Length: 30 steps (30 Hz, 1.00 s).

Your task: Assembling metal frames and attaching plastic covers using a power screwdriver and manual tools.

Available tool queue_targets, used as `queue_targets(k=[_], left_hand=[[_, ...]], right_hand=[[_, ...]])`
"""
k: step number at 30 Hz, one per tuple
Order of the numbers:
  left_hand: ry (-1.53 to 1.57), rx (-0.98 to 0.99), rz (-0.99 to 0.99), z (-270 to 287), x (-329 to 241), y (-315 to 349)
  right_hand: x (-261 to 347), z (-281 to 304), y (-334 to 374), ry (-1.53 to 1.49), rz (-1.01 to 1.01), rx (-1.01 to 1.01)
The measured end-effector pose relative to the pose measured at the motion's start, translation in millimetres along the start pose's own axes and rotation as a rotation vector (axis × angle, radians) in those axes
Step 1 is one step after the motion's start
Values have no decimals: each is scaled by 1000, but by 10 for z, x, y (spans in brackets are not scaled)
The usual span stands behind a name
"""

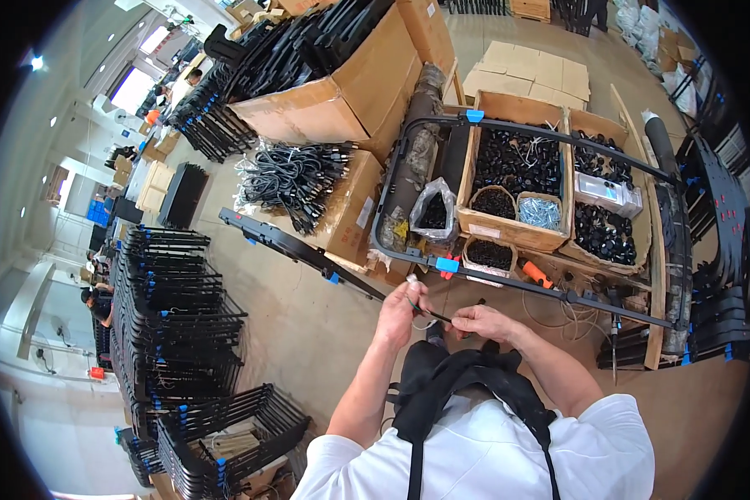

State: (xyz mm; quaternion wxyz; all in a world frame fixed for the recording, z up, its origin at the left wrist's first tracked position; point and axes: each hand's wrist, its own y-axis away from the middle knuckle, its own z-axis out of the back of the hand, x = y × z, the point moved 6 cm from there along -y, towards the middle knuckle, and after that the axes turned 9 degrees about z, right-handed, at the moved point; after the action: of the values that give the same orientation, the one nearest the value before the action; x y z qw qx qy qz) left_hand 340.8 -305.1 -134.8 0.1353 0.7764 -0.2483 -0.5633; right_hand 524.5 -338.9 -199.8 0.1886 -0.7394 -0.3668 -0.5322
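Observation:
In front of my body, both hands are raised close together. My left hand (402, 312) is closed, with a small white piece at its fingertips and a thin loop of cord hanging below. A thin black cable (437, 316) runs from it to my right hand (482, 322), which pinches the other end. The kind of the white piece is too small to make out. Just beyond my hands lies a black tubular frame (517, 283) with blue clips, set over the workbench and touched by neither hand.
Under the frame, a wooden box (500, 231) holds black round parts and silver screws (542, 212). An orange handle (537, 272) lies nearby. Bundled black cables (296, 179) top a carton (354, 218). Left, a black rail (296, 247) juts out; stacked frames (175, 292) stand farther off.

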Motion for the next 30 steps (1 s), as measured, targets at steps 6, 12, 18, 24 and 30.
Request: queue_targets(k=[6, 12, 18, 24, 30], left_hand=[[71, -249, 124, 875, 354, -598], [-23, -271, 187, 1103, 371, -920], [-258, -115, 223, 1108, 299, -1095], [-422, 84, 276, 1214, 144, -1178], [-236, 87, 424, 1370, 189, -1251]], right_hand=[[-504, 139, -248, 281, -182, -289], [-778, 175, -536, 287, -240, -367], [-1024, 152, -571, 204, -327, -457], [-988, 4, -682, 217, -267, -465], [-874, -102, -794, 207, -268, -501]])
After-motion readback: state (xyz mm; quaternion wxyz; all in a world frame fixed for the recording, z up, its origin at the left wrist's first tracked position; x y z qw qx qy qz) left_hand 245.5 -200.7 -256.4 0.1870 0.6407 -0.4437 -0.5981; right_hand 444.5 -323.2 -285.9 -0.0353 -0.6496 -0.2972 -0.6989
